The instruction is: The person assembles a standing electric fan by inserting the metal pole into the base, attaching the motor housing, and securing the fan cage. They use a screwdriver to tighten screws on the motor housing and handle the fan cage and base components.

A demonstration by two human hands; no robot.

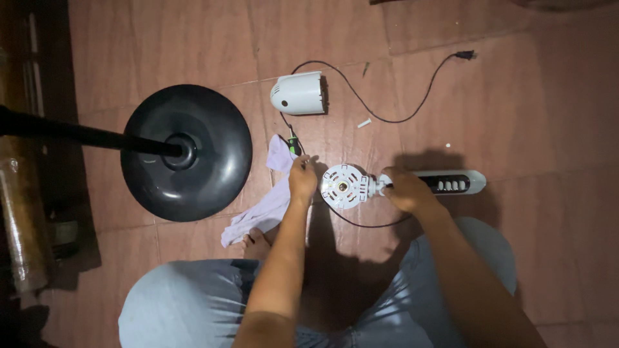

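On tiled floor | left hand [302, 180] rests at white motor disc [343, 186] | right hand [405, 191] clamped on its neck | hands apart

The supporting surface is a floor [516, 116] of reddish-brown tiles with thin grout lines. A white motor unit [343, 187], round face up, lies on the floor between the left hand [302, 179] and the right hand [406, 191]. A white switch housing [454, 182] with dark slots lies just beyond the right hand. A pale cloth [261, 209] lies beside the left hand, with a screwdriver [294, 145] next to it. A round black stand base [187, 153] rests further left. A white rear cover [298, 93] lies ahead of the left hand. A black power cord [412, 109] runs across the tiles to a plug [465, 55].
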